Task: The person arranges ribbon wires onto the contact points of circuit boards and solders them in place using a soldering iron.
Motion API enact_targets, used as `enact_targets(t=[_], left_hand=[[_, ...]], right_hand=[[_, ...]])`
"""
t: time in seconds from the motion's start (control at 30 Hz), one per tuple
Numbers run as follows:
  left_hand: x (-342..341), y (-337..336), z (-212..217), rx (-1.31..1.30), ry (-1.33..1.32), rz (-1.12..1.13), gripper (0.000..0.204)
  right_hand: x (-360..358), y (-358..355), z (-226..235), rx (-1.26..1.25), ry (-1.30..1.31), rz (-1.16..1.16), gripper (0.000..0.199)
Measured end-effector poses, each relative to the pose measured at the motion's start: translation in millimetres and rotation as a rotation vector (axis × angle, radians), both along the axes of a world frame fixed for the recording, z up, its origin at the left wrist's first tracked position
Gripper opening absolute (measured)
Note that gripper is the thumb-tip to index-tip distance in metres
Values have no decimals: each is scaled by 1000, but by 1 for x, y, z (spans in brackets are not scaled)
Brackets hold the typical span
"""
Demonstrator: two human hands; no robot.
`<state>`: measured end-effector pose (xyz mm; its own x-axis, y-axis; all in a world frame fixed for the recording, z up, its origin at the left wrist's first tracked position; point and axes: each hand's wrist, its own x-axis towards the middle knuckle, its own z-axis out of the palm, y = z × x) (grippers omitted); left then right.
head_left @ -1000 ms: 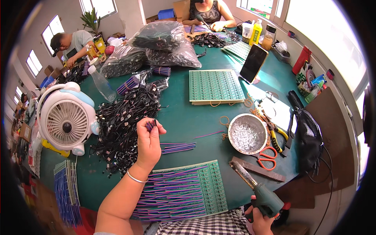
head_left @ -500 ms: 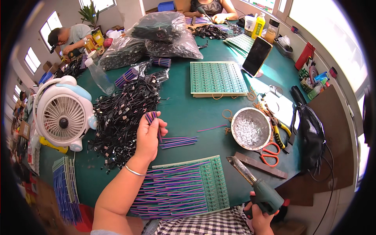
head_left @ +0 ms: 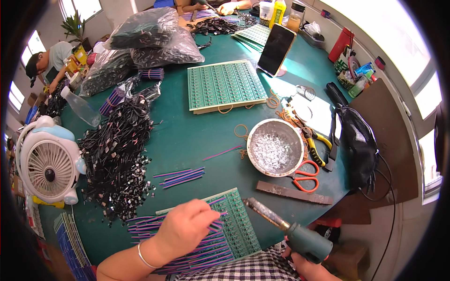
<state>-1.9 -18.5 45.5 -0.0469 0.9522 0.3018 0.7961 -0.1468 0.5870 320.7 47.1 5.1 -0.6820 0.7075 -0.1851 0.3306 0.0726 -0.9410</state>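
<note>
My left hand (head_left: 187, 227) is closed over a green circuit board panel (head_left: 241, 225) in front of me, with thumb and finger pinching thin purple and blue wires near the bare strip of the board. Rows of similar wires (head_left: 213, 250) lie across the panel's left part. My right hand (head_left: 302, 264) grips a dark green heat gun (head_left: 309, 243) at the lower right. Its long, stained metal barrel points up and left toward the panel's right edge. Beyond the panel lie a small bunch of loose wires (head_left: 183, 178) and a single wire (head_left: 222, 153).
A metal bowl (head_left: 253, 154) of silvery bits stands right of centre, near orange-handled scissors (head_left: 307, 175), pliers (head_left: 318, 150) and a dark bar (head_left: 293, 193). Black cables (head_left: 115, 159) and a fan (head_left: 49, 164) are left. Behind are stacked panels (head_left: 225, 86), a phone (head_left: 276, 49) and bags (head_left: 164, 47).
My left hand has come down and nearer, from beside the cable heap to the panel. The heat gun stays in my right hand. The whole view has shifted.
</note>
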Motion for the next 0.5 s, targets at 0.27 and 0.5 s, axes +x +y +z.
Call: enact_targets(t=[0.27, 0.5], left_hand=[[7, -6, -38, -77, 144, 15, 37], [2, 1, -24, 51, 197, 29, 32]], right_hand=[[-18, -8, 5, 191, -7, -107, 24], [-26, -4, -1, 239, -5, -103, 22]])
